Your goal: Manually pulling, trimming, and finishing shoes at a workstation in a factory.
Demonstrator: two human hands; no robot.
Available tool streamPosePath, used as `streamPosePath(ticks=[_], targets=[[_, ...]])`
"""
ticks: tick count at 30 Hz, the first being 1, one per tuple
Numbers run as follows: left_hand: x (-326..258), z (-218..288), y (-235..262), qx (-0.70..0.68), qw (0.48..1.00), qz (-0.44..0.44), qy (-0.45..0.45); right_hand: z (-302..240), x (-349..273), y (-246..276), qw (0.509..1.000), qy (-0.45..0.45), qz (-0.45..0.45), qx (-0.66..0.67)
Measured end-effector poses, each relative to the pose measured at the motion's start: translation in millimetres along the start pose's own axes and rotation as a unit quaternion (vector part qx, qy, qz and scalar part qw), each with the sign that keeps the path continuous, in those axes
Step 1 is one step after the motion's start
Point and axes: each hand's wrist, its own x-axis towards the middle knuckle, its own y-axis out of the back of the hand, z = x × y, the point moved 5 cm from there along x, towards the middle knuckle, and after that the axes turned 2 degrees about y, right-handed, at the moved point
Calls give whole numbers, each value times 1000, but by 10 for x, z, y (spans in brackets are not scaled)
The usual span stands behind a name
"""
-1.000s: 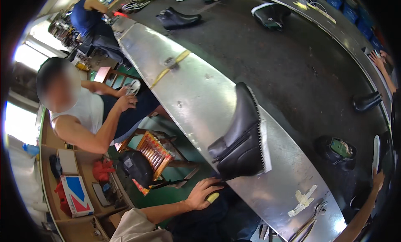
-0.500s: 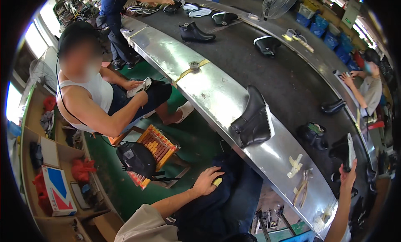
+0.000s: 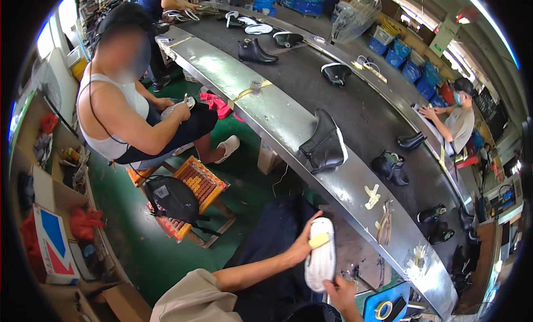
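Observation:
In front of my lap a boot with its white sole [image 3: 321,269] turned toward me stands between my hands; its upper is mostly hidden. My left hand [image 3: 301,248] is beside the sole and grips a small yellow block [image 3: 319,241], which lies against the sole's upper part. At the sole's lower end, my right hand [image 3: 341,293] has hold of the boot. Ahead, a black boot [image 3: 323,143] with a pale sole edge lies on the metal rim of the work line.
The metal table edge [image 3: 286,119] runs diagonally beside a dark belt [image 3: 355,119] bearing several black boots. Pincers [image 3: 384,222] lie on the metal. A seated person [image 3: 119,111] works at left, near a wooden stool [image 3: 202,183] with a black bag [image 3: 172,197]. A blue tray [image 3: 383,305] holds a tape roll.
My right hand has come back from the belt with the white-soled boot. My left hand has moved up and right, bringing the yellow block to the sole. The view has shifted.

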Motion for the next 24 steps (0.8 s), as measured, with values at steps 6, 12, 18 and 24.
streamPosePath(ticks=[6,12,18,24], targets=[[-285,123,385,374,925,33,-66,-184,431,-139,984,22,94,153],[75,-38,442,466,877,-61,-99,-330,936,-147,991,43,121,40],[150,-9,466,445,886,-122,-50,-27,1083,-348,990,22,135,33],[174,62,515,460,880,-116,-25,28,1138,-566,991,12,133,-32]])
